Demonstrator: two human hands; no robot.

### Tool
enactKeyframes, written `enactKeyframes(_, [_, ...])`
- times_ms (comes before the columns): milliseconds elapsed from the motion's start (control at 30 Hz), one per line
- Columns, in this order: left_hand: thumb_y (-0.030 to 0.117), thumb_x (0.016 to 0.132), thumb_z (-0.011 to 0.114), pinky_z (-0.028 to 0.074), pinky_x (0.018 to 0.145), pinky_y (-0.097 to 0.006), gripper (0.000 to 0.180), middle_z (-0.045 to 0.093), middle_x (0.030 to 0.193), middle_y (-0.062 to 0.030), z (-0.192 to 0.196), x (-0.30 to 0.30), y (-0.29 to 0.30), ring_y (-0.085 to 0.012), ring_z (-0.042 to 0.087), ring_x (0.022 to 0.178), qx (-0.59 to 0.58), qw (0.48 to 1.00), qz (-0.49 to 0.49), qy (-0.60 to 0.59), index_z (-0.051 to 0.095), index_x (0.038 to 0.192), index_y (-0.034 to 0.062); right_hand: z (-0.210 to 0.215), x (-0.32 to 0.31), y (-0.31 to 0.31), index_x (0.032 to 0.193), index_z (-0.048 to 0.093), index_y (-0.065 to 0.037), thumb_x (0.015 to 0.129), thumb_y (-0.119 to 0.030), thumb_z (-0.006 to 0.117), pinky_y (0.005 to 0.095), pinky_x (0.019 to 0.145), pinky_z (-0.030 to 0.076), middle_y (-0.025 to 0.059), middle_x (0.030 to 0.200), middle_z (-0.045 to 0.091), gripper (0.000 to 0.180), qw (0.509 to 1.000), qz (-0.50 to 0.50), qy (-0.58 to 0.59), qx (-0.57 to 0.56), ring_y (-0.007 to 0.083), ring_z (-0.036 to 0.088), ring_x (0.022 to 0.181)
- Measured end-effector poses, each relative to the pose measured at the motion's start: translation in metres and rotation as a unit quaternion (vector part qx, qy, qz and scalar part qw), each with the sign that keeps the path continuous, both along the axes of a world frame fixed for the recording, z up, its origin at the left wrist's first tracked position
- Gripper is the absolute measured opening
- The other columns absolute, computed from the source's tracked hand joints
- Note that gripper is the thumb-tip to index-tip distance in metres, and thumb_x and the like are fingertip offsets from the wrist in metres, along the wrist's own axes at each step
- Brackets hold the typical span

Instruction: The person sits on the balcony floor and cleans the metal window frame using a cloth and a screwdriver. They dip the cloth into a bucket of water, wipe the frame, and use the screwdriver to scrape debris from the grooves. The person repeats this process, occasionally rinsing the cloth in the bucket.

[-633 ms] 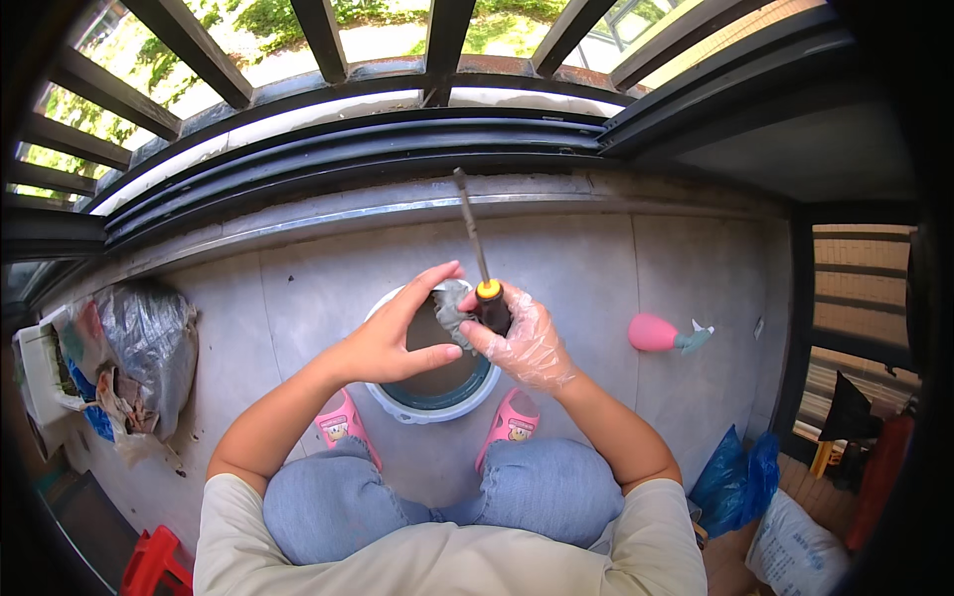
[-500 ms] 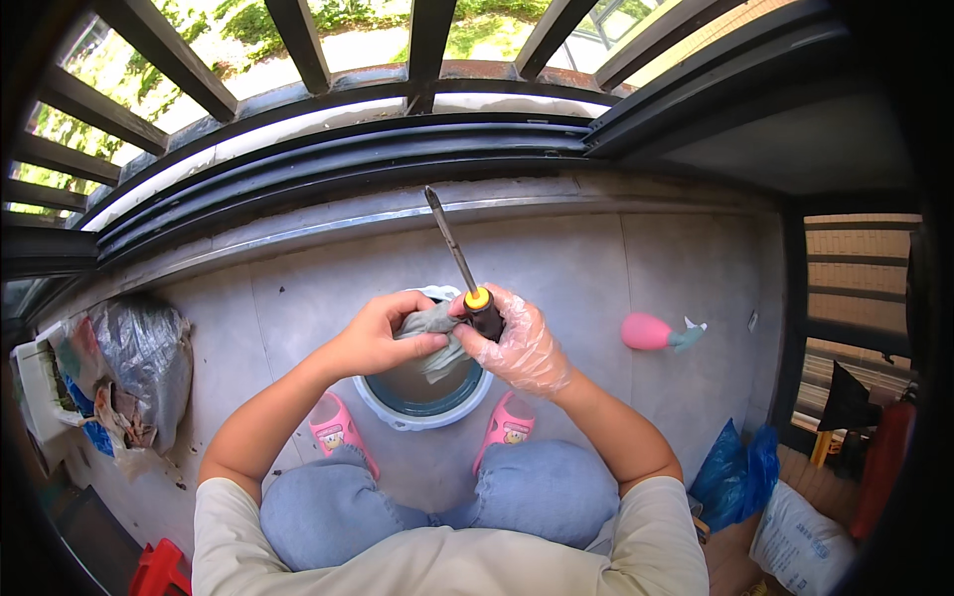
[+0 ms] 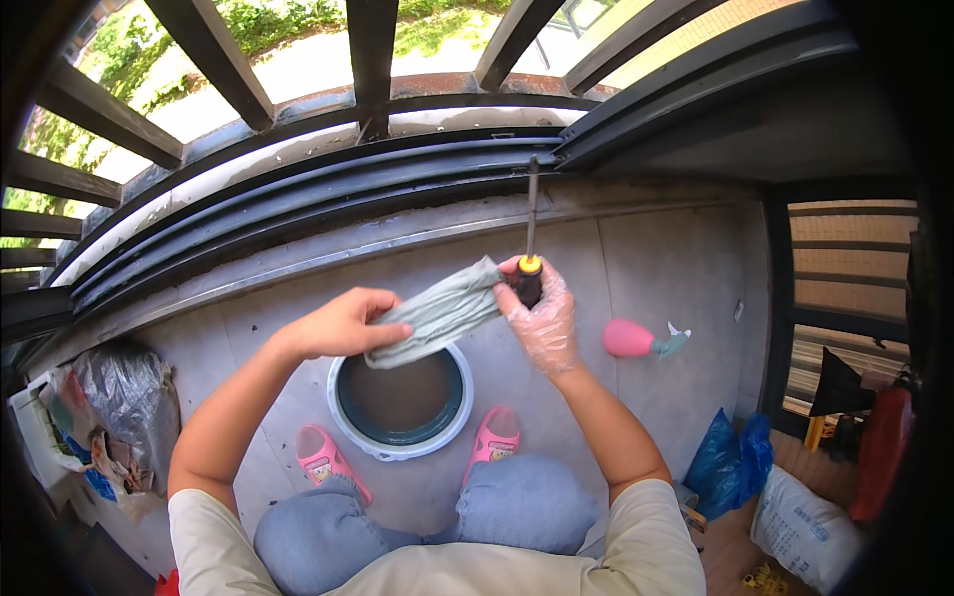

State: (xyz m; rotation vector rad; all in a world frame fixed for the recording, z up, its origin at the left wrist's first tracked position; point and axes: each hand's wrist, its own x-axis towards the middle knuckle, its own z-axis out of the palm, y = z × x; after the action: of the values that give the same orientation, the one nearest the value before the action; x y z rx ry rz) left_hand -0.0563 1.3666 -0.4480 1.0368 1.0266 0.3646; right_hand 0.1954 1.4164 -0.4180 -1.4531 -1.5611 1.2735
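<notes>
Spreading the grey-green cloth (image 3: 437,314) seems in hand: left grip (image 3: 345,323) pinches one end; gloved right grip (image 3: 546,323) encloses the screwdriver (image 3: 531,238), touching the other; next move calls for steadiness.

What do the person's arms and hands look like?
The left hand is bare, with no glove. The right hand wears a thin, see-through plastic glove, crinkly and loose, ending around the wrist. Both arms have short, plain, cream-coloured sleeves: the left sleeve and the right sleeve stop above the elbows, so the forearms are uncovered.
</notes>
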Motion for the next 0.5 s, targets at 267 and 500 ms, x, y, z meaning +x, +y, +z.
enactKeyframes(267, [0.018, 0.084, 0.064, 0.047, 0.075, -0.034, 0.024, 0.064, 0.085, -0.0166, 0.014, 0.048, 0.14, -0.0234, 0.06, 0.078, 0.344, 0.903, 0.181, 0.182, 0.06, 0.098, -0.0019, -0.024, 0.007, 0.11, 0.099, 0.061, -0.004, 0.075, -0.003, 0.069, 0.0409, 0.072, 0.049, 0.0163, 0.088, 0.064, 0.026, 0.901, -0.058, -0.251, 0.35, 0.0354, 0.061, 0.081])
enactKeyframes(500, [0.005, 0.079, 0.06, 0.045, 0.086, -0.043, 0.034, 0.057, 0.106, -0.0155, -0.023, 0.081, 0.169, -0.0318, 0.056, 0.1, 0.54, 0.747, 0.158, 0.355, 0.055, 0.113, 0.0038, -0.025, 0.03, 0.121, 0.108, 0.058, -0.003, 0.08, -0.01, 0.067, 0.0411, 0.078, 0.049, 0.0164, 0.098, 0.063, 0.031, 0.887, -0.051, -0.363, 0.281, 0.0342, 0.061, 0.089])
